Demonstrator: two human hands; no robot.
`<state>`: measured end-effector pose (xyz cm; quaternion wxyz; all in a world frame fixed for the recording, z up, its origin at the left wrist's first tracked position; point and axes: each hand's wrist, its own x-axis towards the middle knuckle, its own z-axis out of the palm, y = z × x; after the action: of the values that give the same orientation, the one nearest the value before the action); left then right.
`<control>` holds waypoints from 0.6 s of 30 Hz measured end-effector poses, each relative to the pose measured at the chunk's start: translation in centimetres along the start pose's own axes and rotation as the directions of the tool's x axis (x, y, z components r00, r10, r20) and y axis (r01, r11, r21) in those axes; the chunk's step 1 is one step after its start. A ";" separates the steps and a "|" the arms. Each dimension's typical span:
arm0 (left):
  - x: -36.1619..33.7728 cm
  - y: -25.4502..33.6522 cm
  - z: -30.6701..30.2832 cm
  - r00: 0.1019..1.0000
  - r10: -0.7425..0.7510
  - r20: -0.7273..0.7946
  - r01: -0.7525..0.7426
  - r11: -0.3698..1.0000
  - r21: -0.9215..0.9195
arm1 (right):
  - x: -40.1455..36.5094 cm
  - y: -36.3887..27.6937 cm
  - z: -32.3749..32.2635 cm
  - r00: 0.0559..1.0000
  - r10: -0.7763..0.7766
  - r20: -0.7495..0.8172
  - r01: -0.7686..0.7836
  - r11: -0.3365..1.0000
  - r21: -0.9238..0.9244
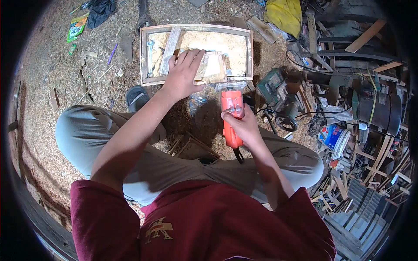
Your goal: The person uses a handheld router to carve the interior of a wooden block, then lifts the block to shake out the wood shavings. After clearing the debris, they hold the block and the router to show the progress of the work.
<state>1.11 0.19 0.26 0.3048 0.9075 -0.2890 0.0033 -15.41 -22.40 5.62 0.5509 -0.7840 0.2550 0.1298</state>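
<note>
My left hand [185, 75] lies spread with its fingers over the near middle of a shallow wooden frame box [143, 56], against a light wood piece [214, 66]. My right hand [244, 124] is wrapped round the body of an orange-red power tool [231, 108]. The tool's clear base [230, 85] is at the box's near edge, by the right end of the wood piece. Inside the box, a narrow wood strip [171, 50] leans left of my left fingers, and a wrench [150, 54] lies along the left side. Sawdust [209, 39] covers the box's bottom.
On the right are a green machine [271, 86] with a handwheel [286, 122], black cables, a blue-and-white bucket [334, 138] and piles of wood offcuts [370, 161]. A yellow bag [283, 16] lies at the top. A purple stick [112, 54] and a slipper [136, 98] are on the left.
</note>
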 end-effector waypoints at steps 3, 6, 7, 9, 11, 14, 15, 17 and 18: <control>0.0 0.0 -0.2 1.000 -0.006 0.020 0.006 1.000 0.004 | -0.1 -0.2 0.3 1.000 -0.009 0.019 0.009 1.000 -0.006; 0.0 0.0 -0.2 1.000 -0.008 0.028 0.008 1.000 -0.002 | 0.0 0.1 0.3 1.000 0.014 0.025 -0.014 1.000 -0.016; 0.0 0.0 -0.2 1.000 -0.004 0.016 0.004 1.000 -0.003 | 0.0 0.1 0.3 1.000 0.012 0.023 -0.012 1.000 -0.011; 0.0 -0.1 0.0 1.000 0.004 -0.005 -0.004 1.000 -0.006 | 0.1 0.1 0.2 1.000 0.011 0.019 -0.011 1.000 -0.002; 0.0 -0.1 0.1 1.000 0.001 -0.009 -0.001 1.000 -0.002 | 0.1 0.0 0.0 1.000 0.013 0.008 -0.013 1.000 -0.024; 0.0 -0.1 0.1 1.000 0.002 -0.016 -0.002 1.000 -0.006 | 0.1 0.1 -0.1 1.000 0.008 0.010 -0.007 0.999 -0.053; 0.0 -0.1 0.1 1.000 0.003 -0.018 -0.004 1.000 -0.008 | 0.1 0.2 -0.1 1.000 0.005 0.014 -0.005 0.998 -0.061; 0.0 -0.1 0.1 1.000 0.006 -0.018 -0.007 1.000 -0.008 | 0.2 0.5 0.0 1.000 -0.002 0.028 0.004 0.998 -0.060; 0.0 -0.1 0.1 1.000 0.008 -0.019 -0.008 1.000 -0.008 | 0.3 0.5 0.1 0.999 -0.006 0.034 0.008 0.998 -0.059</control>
<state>1.13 0.21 0.07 0.3109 0.9051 -0.2899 0.0119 -15.46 -22.55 5.03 0.5321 -0.7986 0.2389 0.1486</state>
